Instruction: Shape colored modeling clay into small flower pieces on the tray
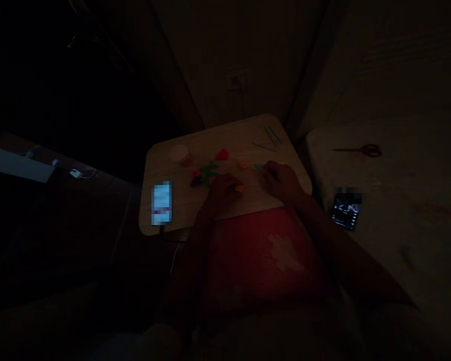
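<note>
The picture is very dark. My left hand (223,189) is over the front of the small table (195,208), its fingers closed on a small orange piece (239,188) that looks like modelling clay. To its right, my right hand (283,179) pinches a thin bluish-green stick (258,167), which points left toward an orange lump (243,164). Beyond my left hand lie green pieces (209,169), a dark purple piece (196,180) and a red lump (222,154). My fingertips are partly lost in shadow.
A pale round tub (180,154) stands at the table's left. Several thin sticks (272,135) lie at the back right. A lit phone (161,203) is at the left edge. On the pale surface to the right are scissors (361,150) and another phone (346,210).
</note>
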Demonstrator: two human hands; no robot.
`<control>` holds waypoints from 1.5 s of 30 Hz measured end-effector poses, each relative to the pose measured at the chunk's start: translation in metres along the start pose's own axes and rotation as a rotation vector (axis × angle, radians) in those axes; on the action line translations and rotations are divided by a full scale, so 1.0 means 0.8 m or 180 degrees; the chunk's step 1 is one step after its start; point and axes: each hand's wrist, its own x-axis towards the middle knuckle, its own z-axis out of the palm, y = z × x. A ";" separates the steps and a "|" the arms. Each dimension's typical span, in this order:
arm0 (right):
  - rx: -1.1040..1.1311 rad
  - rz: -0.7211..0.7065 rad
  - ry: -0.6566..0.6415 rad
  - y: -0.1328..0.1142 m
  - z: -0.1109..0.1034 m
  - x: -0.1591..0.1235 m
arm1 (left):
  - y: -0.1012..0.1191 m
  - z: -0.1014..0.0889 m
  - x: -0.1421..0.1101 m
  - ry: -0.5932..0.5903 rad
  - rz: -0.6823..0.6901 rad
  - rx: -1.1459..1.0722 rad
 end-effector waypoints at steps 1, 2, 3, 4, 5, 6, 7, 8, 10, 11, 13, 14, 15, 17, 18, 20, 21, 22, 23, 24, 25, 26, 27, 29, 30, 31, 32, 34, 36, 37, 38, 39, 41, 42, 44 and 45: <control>0.0111 0.0069 0.0008 -0.003 0.002 0.000 | 0.001 0.000 0.000 0.0016 0.0023 -0.0017; 0.0245 0.0069 0.0003 -0.005 0.004 0.000 | 0.002 0.000 -0.001 0.0036 0.0049 -0.0032; 0.0389 0.0021 -0.0011 -0.007 0.006 0.000 | 0.003 0.000 -0.002 0.0047 0.0072 -0.0043; 0.0539 -0.0045 -0.0043 -0.009 0.008 0.001 | 0.004 0.000 -0.002 0.0046 0.0089 -0.0045; 0.0685 -0.0092 -0.0088 -0.011 0.010 0.001 | 0.005 0.000 -0.003 0.0049 0.0096 -0.0039; 0.0812 -0.0110 -0.0147 -0.012 0.010 0.001 | 0.006 0.000 -0.004 0.0053 0.0095 -0.0033; 0.0909 -0.0106 -0.0209 -0.012 0.011 0.000 | 0.006 0.000 -0.004 0.0068 0.0087 -0.0038; 0.0961 -0.0095 -0.0270 -0.012 0.010 0.000 | 0.006 0.001 -0.005 0.0109 0.0064 -0.0051; 0.0922 -0.0098 -0.0375 -0.010 0.008 -0.002 | 0.006 0.003 -0.005 0.0249 -0.0041 -0.0087; 0.0850 -0.0108 -0.0415 -0.009 0.006 -0.003 | 0.005 0.004 -0.005 0.0300 -0.0102 -0.0099; 0.0688 -0.0142 -0.0495 -0.006 0.000 -0.004 | 0.003 0.007 -0.004 0.0372 -0.0204 -0.0092; 0.0610 -0.0179 -0.0525 -0.005 -0.003 -0.004 | 0.002 0.008 -0.004 0.0392 -0.0228 -0.0092; 0.0518 -0.0245 -0.0542 -0.005 -0.006 -0.003 | 0.001 0.008 -0.004 0.0402 -0.0226 -0.0106; 0.0237 -0.0485 -0.0594 -0.005 -0.012 -0.001 | 0.000 0.008 -0.004 0.0429 -0.0185 -0.0163; 0.0051 -0.0637 -0.0633 -0.006 -0.013 0.001 | 0.000 0.008 -0.005 0.0446 -0.0152 -0.0206; -0.0339 -0.0911 -0.0733 -0.009 -0.014 0.004 | 0.000 0.007 -0.007 0.0455 -0.0077 -0.0260; -0.0493 -0.1013 -0.0789 -0.011 -0.013 0.006 | -0.001 0.006 -0.008 0.0467 -0.0054 -0.0265; -0.0605 -0.1088 -0.0847 -0.012 -0.010 0.008 | -0.001 0.006 -0.008 0.0472 -0.0039 -0.0262; -0.0675 -0.1148 -0.0909 -0.013 -0.007 0.010 | -0.001 0.006 -0.008 0.0466 -0.0027 -0.0254; -0.0714 -0.1191 -0.0969 -0.014 -0.003 0.013 | -0.002 0.005 -0.008 0.0452 -0.0023 -0.0242; -0.0724 -0.1222 -0.1032 -0.013 0.000 0.015 | -0.002 0.005 -0.008 0.0424 -0.0027 -0.0233; -0.0715 -0.1232 -0.1069 -0.012 0.004 0.018 | -0.002 0.005 -0.007 0.0396 -0.0040 -0.0230; -0.0702 -0.1227 -0.1082 -0.011 0.008 0.021 | -0.002 0.005 -0.007 0.0370 -0.0060 -0.0230; -0.0666 -0.1202 -0.1074 -0.008 0.014 0.026 | -0.003 0.005 -0.006 0.0344 -0.0113 -0.0224; -0.0657 -0.1191 -0.1070 -0.006 0.016 0.029 | -0.003 0.006 -0.006 0.0342 -0.0142 -0.0217; -0.0649 -0.1185 -0.1067 -0.004 0.018 0.031 | -0.003 0.006 -0.005 0.0347 -0.0164 -0.0209; -0.0640 -0.1188 -0.1071 -0.003 0.019 0.033 | -0.004 0.006 -0.005 0.0351 -0.0176 -0.0199; -0.0596 -0.1213 -0.1082 0.000 0.020 0.037 | -0.005 0.007 -0.004 0.0331 -0.0163 -0.0195; -0.0498 -0.1250 -0.1110 0.001 0.021 0.040 | -0.007 0.007 -0.003 0.0314 -0.0122 -0.0225; -0.0450 -0.1258 -0.1121 0.001 0.021 0.042 | -0.007 0.007 -0.003 0.0299 -0.0097 -0.0240; -0.0419 -0.1253 -0.1124 0.001 0.022 0.043 | -0.008 0.007 -0.002 0.0275 -0.0069 -0.0249; -0.0402 -0.1239 -0.1117 0.002 0.022 0.045 | -0.008 0.007 -0.002 0.0257 -0.0041 -0.0250; -0.0387 -0.1212 -0.1095 0.003 0.023 0.047 | -0.008 0.007 -0.003 0.0226 0.0001 -0.0232; -0.0372 -0.1211 -0.1085 0.004 0.024 0.048 | -0.008 0.007 -0.003 0.0216 0.0011 -0.0218; -0.0293 -0.1218 -0.1074 0.007 0.025 0.049 | -0.008 0.006 -0.004 0.0231 0.0015 -0.0185; -0.0248 -0.1210 -0.1061 0.009 0.026 0.048 | -0.007 0.007 -0.004 0.0263 0.0016 -0.0168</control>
